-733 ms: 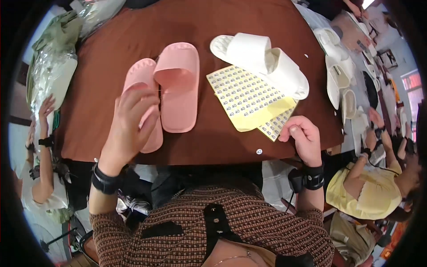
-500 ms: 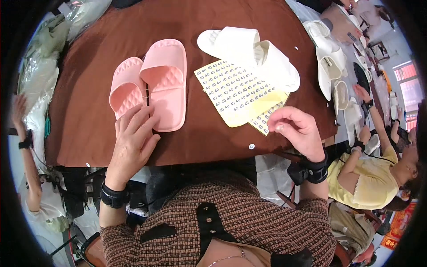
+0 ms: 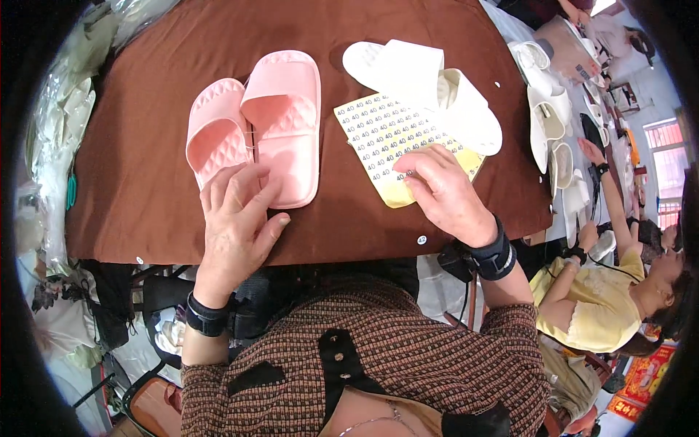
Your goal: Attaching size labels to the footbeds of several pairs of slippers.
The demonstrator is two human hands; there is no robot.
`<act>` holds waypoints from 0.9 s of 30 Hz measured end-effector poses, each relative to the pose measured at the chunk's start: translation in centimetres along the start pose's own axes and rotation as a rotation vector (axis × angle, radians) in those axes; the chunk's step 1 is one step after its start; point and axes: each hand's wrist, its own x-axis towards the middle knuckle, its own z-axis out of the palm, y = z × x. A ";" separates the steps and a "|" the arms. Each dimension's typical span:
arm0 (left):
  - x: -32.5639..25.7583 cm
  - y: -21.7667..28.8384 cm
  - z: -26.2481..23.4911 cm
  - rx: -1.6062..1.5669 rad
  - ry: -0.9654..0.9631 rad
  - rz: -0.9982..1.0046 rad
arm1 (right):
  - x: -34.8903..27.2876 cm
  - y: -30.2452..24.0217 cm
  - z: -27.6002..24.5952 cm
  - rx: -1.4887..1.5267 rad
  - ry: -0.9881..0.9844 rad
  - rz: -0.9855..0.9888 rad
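A pair of pink slide slippers (image 3: 288, 156) lies side by side on the brown cloth, joined by a thin dark tie between them. My left hand (image 3: 239, 218) rests at their heel ends, fingers spread and touching the left slipper, thumb held apart. To the right, my right hand (image 3: 448, 193) is over a yellow-backed sheet of small round white stickers (image 3: 386, 135), its thumb and index finger curled close together. Whether a sticker is between those fingertips cannot be made out. A pair of white slide slippers (image 3: 411, 73) overlaps the sheet's upper right edge.
One loose round sticker (image 3: 421, 239) lies near the front edge of the brown tablecloth (image 3: 131, 182). Clear plastic bags (image 3: 69, 138) line the left side. More white shoes (image 3: 546, 120) stand along the right, beside a co-worker in a yellow top (image 3: 597, 302).
My right hand has moved left and up, from the sheet's lower right corner to over its stickers. My left hand stays at the pink slippers. The view has shifted slightly.
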 end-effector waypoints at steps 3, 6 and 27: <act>0.2 0.3 0.5 0.012 0.005 -0.009 | -0.1 -0.1 -0.2 -0.029 -0.044 0.013; 0.3 0.5 0.7 0.017 0.023 -0.014 | -0.1 -0.3 -0.1 -0.042 -0.050 0.016; 0.3 0.6 0.8 0.038 0.049 -0.038 | 0.1 0.2 0.3 0.003 -0.032 0.028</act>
